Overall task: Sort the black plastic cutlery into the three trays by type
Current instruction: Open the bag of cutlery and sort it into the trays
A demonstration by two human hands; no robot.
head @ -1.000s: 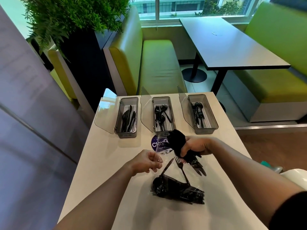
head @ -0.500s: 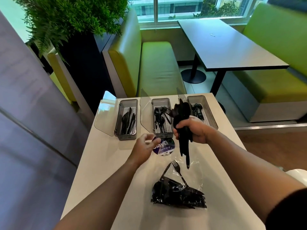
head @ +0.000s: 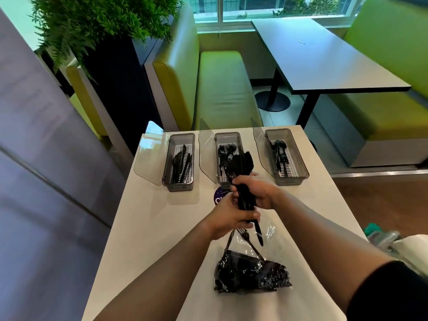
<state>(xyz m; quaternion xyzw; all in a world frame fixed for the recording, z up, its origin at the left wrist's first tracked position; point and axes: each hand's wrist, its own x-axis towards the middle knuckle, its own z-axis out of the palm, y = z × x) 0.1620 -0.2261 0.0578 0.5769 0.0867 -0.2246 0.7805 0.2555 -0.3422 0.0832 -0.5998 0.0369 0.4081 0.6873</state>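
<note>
- the right hand (head: 258, 193) grips a bundle of black plastic cutlery (head: 242, 167) round its middle, fingers curled about the handles, and holds it roughly upright above the white table (head: 150, 228).
- the left hand (head: 228, 216) is closed on the lower end of the same bundle, just below the right hand, with the thumb across the front.
- one long black piece (head: 258, 232) sticks down out of the bundle past the left hand; its type cannot be told.
- the bundle's top end shows in front of the middle grey tray (head: 227, 135), which holds black forks.
- the left grey tray (head: 178, 186) holds black knives; the right grey tray (head: 290, 180) holds black spoons.
- the three trays stand side by side along the far edge of the table, apart from one another, each with a clear plastic lid (head: 148, 158) swung open to its left.
- a crumpled clear plastic bag of black cutlery (head: 251, 272) lies on the table near the person, below the hands.
- a single black fork (head: 246, 237) pokes out of the bag's far end, tines toward the trays.
- a round purple sticker (head: 218, 195) lies on the table just before the middle tray, partly hidden by the left hand.
- behind the table are a green padded bench (head: 222, 89), a dark table (head: 324, 59) and a leafy green plant (head: 99, 22).
</note>
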